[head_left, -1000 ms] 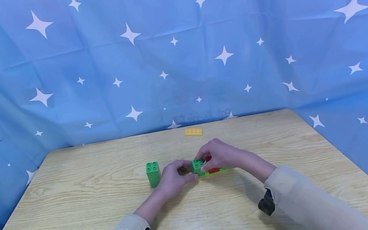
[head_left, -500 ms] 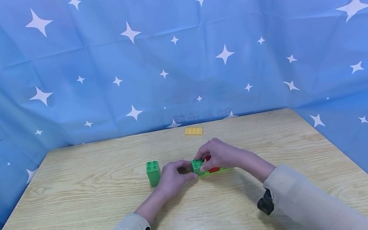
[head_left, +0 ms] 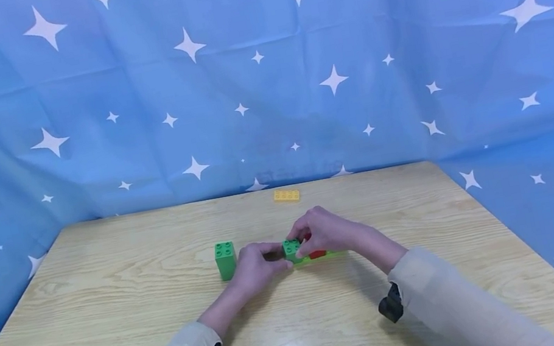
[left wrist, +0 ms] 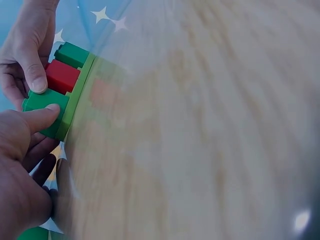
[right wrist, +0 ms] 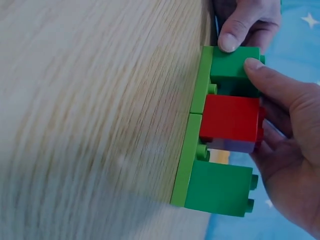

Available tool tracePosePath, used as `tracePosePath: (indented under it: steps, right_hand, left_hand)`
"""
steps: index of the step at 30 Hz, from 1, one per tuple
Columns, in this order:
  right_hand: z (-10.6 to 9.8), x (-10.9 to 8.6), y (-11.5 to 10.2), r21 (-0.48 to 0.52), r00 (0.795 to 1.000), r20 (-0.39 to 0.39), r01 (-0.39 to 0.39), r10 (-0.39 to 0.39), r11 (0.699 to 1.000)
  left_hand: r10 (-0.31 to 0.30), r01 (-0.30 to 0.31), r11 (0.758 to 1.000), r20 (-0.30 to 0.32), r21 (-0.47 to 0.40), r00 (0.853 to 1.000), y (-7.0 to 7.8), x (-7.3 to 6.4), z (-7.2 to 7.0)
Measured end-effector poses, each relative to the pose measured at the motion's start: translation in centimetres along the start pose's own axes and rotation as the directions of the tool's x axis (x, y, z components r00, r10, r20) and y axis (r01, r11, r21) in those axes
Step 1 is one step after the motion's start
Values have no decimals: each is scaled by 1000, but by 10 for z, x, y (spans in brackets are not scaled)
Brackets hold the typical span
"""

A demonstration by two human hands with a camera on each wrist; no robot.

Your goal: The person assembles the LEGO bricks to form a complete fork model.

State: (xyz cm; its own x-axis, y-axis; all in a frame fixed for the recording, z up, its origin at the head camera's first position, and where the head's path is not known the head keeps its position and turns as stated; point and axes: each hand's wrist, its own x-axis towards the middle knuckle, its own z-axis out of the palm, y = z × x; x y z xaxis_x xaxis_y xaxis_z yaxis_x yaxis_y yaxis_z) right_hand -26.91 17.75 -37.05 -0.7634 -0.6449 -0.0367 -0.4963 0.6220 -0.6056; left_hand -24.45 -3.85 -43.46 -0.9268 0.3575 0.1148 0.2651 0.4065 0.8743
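A green building brick point(right wrist: 234, 70) stands at the near-left end of two light green plates point(right wrist: 186, 162) that lie end to end on the table. My left hand point(head_left: 254, 270) pinches this brick from the left, thumb on its front side. From the right, my right hand point(head_left: 323, 230) pinches the same brick, thumb near its studded top. Beside it a red brick point(right wrist: 230, 117) spans the seam between the plates. Another green brick point(right wrist: 219, 187) stands at the far end of the plates; in the head view my right hand hides it.
Left of my left hand a tall green block point(head_left: 227, 263) stands upright on the wooden table point(head_left: 137, 296). Near the back edge lies a flat yellow brick point(head_left: 286, 196). A blue curtain with white stars point(head_left: 236, 69) hangs behind the table.
The head view has shifted slightly, so everything appears a little further left. Both hands keep their hold on the green brick, and the bricks stay in place.
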Motion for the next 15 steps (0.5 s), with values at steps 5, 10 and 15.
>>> tracePosePath:
  steps: [5, 10, 15]
  right_hand:
    - [2, -1, 0, 44, 999, -9, -51, 52, 998]
    - [2, 0, -1, 22, 999, -5, -47, 47, 999]
    - [1, 1, -4, 3, 999, 4, -48, 48, 999]
  left_hand:
    - [11, -11, 1000, 18, -13, 1000, -2, 0, 0]
    - [10, -10, 1000, 22, -17, 1000, -3, 0, 0]
    - [11, -10, 1000, 19, -23, 1000, -3, 0, 0]
